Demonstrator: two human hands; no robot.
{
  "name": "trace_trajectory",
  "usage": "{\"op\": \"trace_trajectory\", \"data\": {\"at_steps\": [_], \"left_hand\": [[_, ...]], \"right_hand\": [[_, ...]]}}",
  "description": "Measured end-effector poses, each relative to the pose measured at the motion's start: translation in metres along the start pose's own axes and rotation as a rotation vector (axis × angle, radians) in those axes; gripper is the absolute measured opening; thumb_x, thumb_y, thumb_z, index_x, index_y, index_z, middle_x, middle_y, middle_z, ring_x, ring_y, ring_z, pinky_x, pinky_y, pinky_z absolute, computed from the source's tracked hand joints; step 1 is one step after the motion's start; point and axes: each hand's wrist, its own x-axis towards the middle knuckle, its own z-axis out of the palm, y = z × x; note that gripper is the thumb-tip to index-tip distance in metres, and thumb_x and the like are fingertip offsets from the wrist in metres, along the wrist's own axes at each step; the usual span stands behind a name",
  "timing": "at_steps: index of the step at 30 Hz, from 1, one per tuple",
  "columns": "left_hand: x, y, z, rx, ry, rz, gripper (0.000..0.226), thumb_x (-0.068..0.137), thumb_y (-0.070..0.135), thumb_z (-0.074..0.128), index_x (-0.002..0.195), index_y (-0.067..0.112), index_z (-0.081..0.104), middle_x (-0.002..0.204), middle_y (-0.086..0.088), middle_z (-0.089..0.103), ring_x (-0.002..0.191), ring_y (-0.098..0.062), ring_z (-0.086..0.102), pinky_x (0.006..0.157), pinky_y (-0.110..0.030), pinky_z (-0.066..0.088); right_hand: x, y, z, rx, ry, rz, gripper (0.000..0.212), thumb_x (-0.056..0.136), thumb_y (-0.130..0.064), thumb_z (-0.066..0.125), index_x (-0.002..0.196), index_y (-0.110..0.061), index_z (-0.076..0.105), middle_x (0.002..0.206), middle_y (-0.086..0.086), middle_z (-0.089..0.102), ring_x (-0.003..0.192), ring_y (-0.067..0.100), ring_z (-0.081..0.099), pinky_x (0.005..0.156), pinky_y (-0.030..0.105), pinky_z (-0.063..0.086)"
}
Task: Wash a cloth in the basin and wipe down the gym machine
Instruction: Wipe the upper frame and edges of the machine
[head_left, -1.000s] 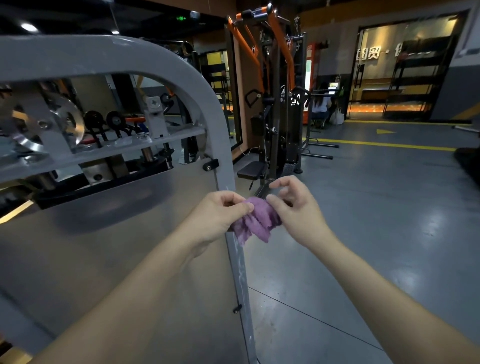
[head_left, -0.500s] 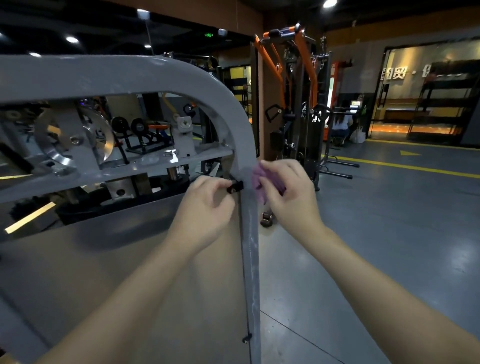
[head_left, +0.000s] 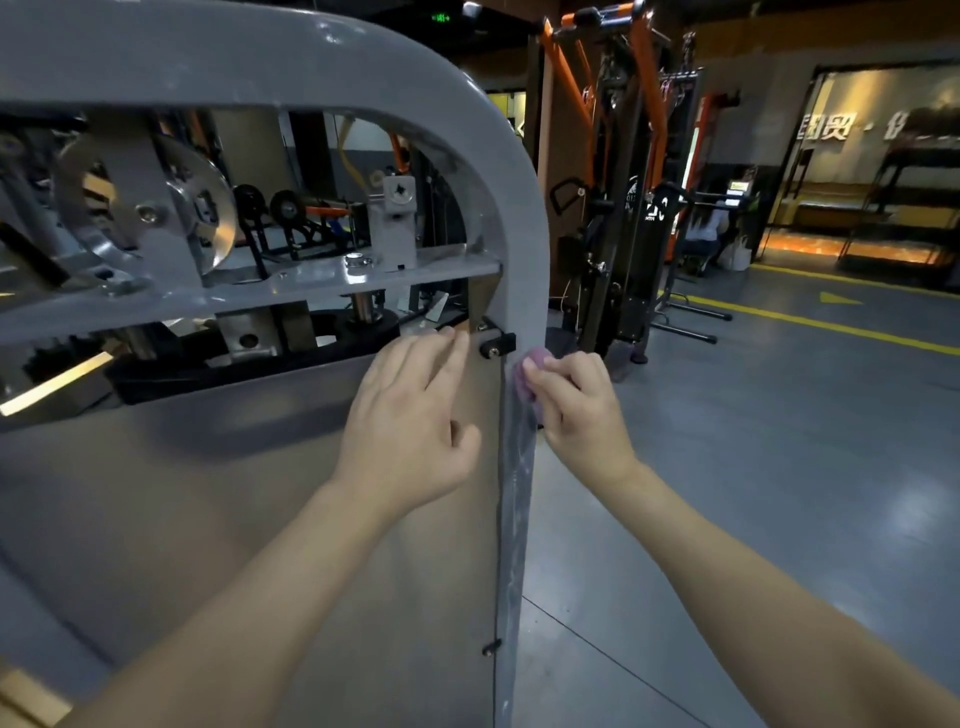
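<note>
Since a second ago, passed from a two-handed bunching in mid-air to one hand alone: small purple cloth (head_left: 531, 375) now gripped by the right hand (head_left: 579, 402), curled fingers pressing it against the outer edge of the grey painted steel upright of the gym machine (head_left: 521, 249), just at 4 o'clock of the black bolt bracket (head_left: 497, 344). Left hand (head_left: 410, 418) let go, now relaxed with straight fingers flat on the grey sheet-metal guard panel (head_left: 208, 493), holding nothing, fingertips at 9 o'clock of the bracket. Judged as regrouping finished and wiping of the post under way, washing apparently done. Mostly hidden behind the right fingers: the cloth, only a purple sliver showing. Not in view: any basin. Wetness of the cloth impossible to make out.
</note>
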Motion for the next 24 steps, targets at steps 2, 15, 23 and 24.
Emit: {"op": "trace_trajectory", "data": {"at_steps": [2,15,23,24], "left_hand": [[-0.001,0.001,0.0,0.009,0.012,-0.003,0.08,0.077,0.036,0.045,0.151,0.004,0.046,0.145,-0.011,0.05,0.139,-0.03,0.041,0.123,-0.044,0.027],[-0.002,0.006,-0.006,0.054,-0.022,-0.025,0.087,0.077,0.047,0.04,0.154,0.006,0.042,0.151,-0.01,0.046,0.142,-0.028,0.035,0.123,-0.042,0.025],[-0.002,0.008,-0.01,0.083,-0.052,-0.03,0.09,0.077,0.05,0.037,0.156,0.007,0.04,0.152,-0.01,0.044,0.143,-0.028,0.033,0.124,-0.041,0.022],[-0.001,0.008,-0.01,0.086,-0.056,-0.028,0.09,0.077,0.051,0.037,0.156,0.007,0.04,0.152,-0.011,0.044,0.143,-0.028,0.033,0.124,-0.042,0.023]], "right_hand": [[0.014,-0.001,-0.006,0.006,-0.007,-0.034,0.016,0.102,-0.007,0.061,0.103,0.0,0.075,0.089,0.013,0.058,0.08,0.029,0.049,0.07,0.042,0.048],[-0.04,-0.004,0.013,0.031,-0.1,0.065,0.019,0.091,0.005,0.072,0.108,-0.002,0.076,0.096,0.011,0.061,0.082,0.032,0.052,0.071,0.041,0.05],[0.016,-0.016,-0.003,0.06,0.068,0.099,0.012,0.096,-0.001,0.066,0.105,-0.002,0.075,0.099,0.01,0.063,0.086,0.027,0.053,0.079,0.031,0.044],[0.005,-0.016,0.003,0.056,0.053,0.11,0.014,0.095,0.001,0.067,0.106,-0.002,0.075,0.098,0.01,0.062,0.084,0.027,0.051,0.077,0.031,0.042]]}}
